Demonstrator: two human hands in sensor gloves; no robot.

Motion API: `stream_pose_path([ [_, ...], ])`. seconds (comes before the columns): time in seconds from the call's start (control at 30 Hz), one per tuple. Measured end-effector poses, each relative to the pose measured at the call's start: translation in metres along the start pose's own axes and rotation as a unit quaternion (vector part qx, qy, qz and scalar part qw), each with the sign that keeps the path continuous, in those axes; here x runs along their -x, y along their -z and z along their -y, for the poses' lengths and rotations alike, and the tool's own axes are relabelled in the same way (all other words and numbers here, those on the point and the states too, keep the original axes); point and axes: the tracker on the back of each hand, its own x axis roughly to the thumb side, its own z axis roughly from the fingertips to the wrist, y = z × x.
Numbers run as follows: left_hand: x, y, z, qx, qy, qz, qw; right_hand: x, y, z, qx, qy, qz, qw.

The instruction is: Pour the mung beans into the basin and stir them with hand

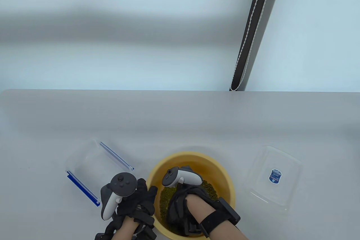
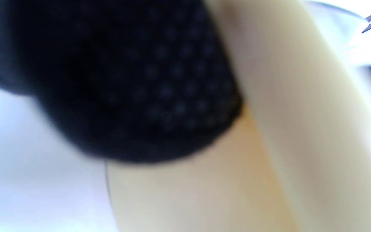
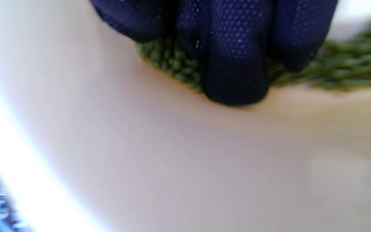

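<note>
A yellow basin (image 1: 194, 155) stands at the table's front edge with green mung beans (image 1: 209, 189) on its bottom. My right hand (image 1: 182, 195) is down inside it, mostly hidden under its tracker. In the right wrist view its fingers (image 3: 237, 64) reach fairly straight into the beans (image 3: 349, 71), close to the basin's inner wall (image 3: 172, 154). My left hand (image 1: 144, 195) holds the basin's left rim, with one finger curled over the edge. In the left wrist view the glove (image 2: 134, 80) lies against the basin's outer wall (image 2: 285, 112).
A clear, empty box with blue clips (image 1: 90, 166) stands left of the basin. Its clear lid (image 1: 274, 178) with a blue label lies to the right. A dark strap (image 1: 250, 31) hangs beyond the table's far edge.
</note>
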Motion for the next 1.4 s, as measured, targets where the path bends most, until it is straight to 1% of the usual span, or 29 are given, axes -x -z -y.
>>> stream_pose_path([
  [0.03,0.0,0.0,0.0,0.0,0.0,0.0,1.0,-0.002,0.0,0.005,0.012,0.016,0.02,1.0],
  [0.17,0.0,0.0,0.0,0.003,-0.002,0.0,1.0,0.001,-0.005,0.027,0.077,0.063,0.039,0.994],
  [0.23,0.0,0.0,0.0,0.007,-0.004,0.001,1.0,0.008,-0.012,0.039,0.141,0.064,0.013,0.988],
  [0.27,0.0,0.0,0.0,0.007,-0.005,0.001,1.0,0.01,-0.014,0.042,0.162,0.056,0.004,0.985],
  [0.33,0.0,0.0,0.001,0.008,-0.005,0.001,1.0,0.015,-0.022,0.049,0.215,0.017,-0.034,0.976],
  [0.37,0.0,0.0,0.001,0.009,-0.006,0.001,1.0,0.017,-0.026,0.052,0.244,-0.011,-0.056,0.968],
  [0.47,0.0,0.0,0.001,0.009,-0.006,0.0,1.0,0.019,-0.029,0.054,0.257,-0.044,-0.076,0.962],
  [0.57,0.0,0.0,0.001,0.008,-0.006,0.0,1.0,0.019,-0.029,0.053,0.257,-0.044,-0.077,0.962],
  [0.67,0.0,0.0,0.001,0.008,-0.006,0.0,1.0,0.017,-0.03,0.052,0.277,-0.071,-0.099,0.953],
  [0.73,0.0,0.0,0.001,0.008,-0.006,0.001,1.0,0.018,-0.032,0.051,0.295,-0.121,-0.135,0.938],
  [0.8,0.0,0.0,0.001,0.009,-0.006,0.001,1.0,0.021,-0.034,0.05,0.297,-0.176,-0.182,0.92],
  [0.83,0.0,0.0,0.001,0.009,-0.006,0.001,1.0,0.025,-0.036,0.05,0.298,-0.212,-0.206,0.907],
  [0.87,0.0,0.0,0.001,0.009,-0.006,0.0,1.0,0.027,-0.037,0.049,0.299,-0.223,-0.218,0.902],
  [0.9,0.0,0.0,0.001,0.009,-0.005,0.0,1.0,0.03,-0.038,0.048,0.298,-0.227,-0.233,0.897],
  [0.97,0.0,0.0,0.001,0.008,-0.005,-0.001,1.0,0.036,-0.039,0.045,0.273,-0.21,-0.24,0.907],
  [1.07,0.0,0.0,0.001,0.007,-0.007,-0.001,1.0,0.037,-0.036,0.035,0.222,-0.162,-0.235,0.932],
  [1.1,0.0,0.0,0.002,0.006,-0.008,0.0,1.0,0.038,-0.03,0.028,0.179,-0.142,-0.224,0.947],
  [1.13,0.0,0.0,0.002,0.006,-0.008,0.0,1.0,0.039,-0.023,0.02,0.129,-0.115,-0.189,0.967],
  [1.17,0.0,0.0,0.002,0.006,-0.008,0.0,1.0,0.037,-0.017,0.014,0.098,-0.096,-0.182,0.974],
  [1.2,0.0,0.0,0.002,0.006,-0.008,0.001,1.0,0.032,-0.011,0.005,0.068,-0.085,-0.149,0.983],
  [1.23,0.0,0.0,0.002,0.007,-0.007,0.001,1.0,0.026,-0.006,0.001,0.046,-0.079,-0.133,0.987],
  [1.27,0.0,0.0,0.002,0.007,-0.006,0.001,1.0,0.022,-0.005,-0.001,0.039,-0.074,-0.12,0.989],
  [1.33,0.0,0.0,0.002,0.006,-0.008,0.001,1.0,0.012,-0.001,-0.001,0.022,-0.049,-0.074,0.996],
  [1.37,0.0,0.0,0.002,0.006,-0.008,0.001,1.0,0.007,0.001,0.001,0.012,-0.019,-0.038,0.999],
  [1.4,0.0,0.0,0.002,0.006,-0.008,0.001,1.0,0.004,0.001,0.005,0.014,0.006,-0.015,1.0],
])
